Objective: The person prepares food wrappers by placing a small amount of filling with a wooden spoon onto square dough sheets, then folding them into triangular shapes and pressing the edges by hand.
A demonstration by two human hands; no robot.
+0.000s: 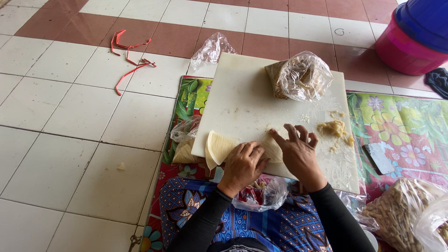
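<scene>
A white cutting board [242, 93] lies on a flowered mat. My left hand [242, 164] presses down on a stack of pale thin pastry wrappers [218, 147] at the board's near edge. My right hand [298, 151] rests beside it, fingers curled on one wrapper [273, 150], rolling or folding it. A small heap of yellowish filling [333, 128] sits to the right of my right hand. At the board's far side stands a clear plastic bag [301, 77] with brownish contents.
A pink bucket with a blue lid [415, 32] stands at the far right. Red plastic strings [128, 53] lie on the tiled floor. A bag of finished rolls [401, 210] is at the near right. A scraper [379, 157] lies on the mat [401, 126].
</scene>
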